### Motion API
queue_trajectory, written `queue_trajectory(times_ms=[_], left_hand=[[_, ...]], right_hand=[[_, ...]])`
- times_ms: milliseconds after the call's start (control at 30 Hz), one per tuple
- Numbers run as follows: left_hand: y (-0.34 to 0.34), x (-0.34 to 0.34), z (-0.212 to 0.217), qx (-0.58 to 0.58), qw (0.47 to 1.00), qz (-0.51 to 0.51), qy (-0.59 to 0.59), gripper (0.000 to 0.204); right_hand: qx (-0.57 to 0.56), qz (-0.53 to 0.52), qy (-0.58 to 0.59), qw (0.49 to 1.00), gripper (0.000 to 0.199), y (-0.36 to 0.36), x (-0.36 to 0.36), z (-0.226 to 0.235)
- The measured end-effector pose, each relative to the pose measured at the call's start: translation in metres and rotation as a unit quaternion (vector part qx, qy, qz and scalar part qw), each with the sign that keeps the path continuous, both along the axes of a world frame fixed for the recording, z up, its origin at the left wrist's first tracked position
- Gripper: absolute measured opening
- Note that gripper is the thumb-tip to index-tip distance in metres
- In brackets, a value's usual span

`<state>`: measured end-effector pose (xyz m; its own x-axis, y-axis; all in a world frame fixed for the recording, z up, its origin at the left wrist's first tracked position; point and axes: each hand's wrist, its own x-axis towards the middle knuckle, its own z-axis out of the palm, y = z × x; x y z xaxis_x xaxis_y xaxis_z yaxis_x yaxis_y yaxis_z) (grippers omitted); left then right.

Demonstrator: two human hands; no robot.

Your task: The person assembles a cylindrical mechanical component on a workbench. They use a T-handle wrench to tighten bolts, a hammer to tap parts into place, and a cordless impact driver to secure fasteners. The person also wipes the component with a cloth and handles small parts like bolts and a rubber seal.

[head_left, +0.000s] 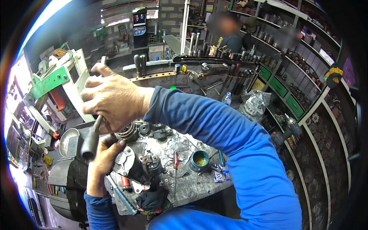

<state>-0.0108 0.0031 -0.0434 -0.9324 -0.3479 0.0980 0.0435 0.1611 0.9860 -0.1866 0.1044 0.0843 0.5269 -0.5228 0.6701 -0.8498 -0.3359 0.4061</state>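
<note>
My right hand [113, 97] is raised above the left part of the workbench. It is closed round the shaft of a metal tool with a thick dark cylindrical head [91, 142] hanging downward; the other shaft end pokes out above the fingers. Below it, my left hand [101, 157] is closed on the left side of a starter motor [125, 163], with the thumb on top and some fingers hidden. The motor's solenoid [154, 165] faces right. A red-handled screwdriver [175, 161] lies to the right, beside a teal pot of yellowish grease [199, 160].
A blue-handled bar [123, 197], a red cylinder [125, 183] and a dark cloth [152, 200] lie near the front edge. Gear parts [128, 132] sit behind the motor. A bagged metal part [255, 103] is at the right. A person [230, 38] is at the back.
</note>
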Motion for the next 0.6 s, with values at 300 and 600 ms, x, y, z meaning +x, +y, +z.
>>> queue_trajectory(times_ms=[300,600], left_hand=[[-0.009,0.003,0.009,-0.083,0.993,-0.025,-0.079,0.037],[-0.052,0.084,-0.111,0.154,0.981,-0.005,0.116,0.097]], right_hand=[[0.011,0.001,-0.027,1.000,0.027,-0.005,0.002,-0.001],[0.019,-0.090,-0.038,0.995,0.030,0.004,0.012,-0.005]])
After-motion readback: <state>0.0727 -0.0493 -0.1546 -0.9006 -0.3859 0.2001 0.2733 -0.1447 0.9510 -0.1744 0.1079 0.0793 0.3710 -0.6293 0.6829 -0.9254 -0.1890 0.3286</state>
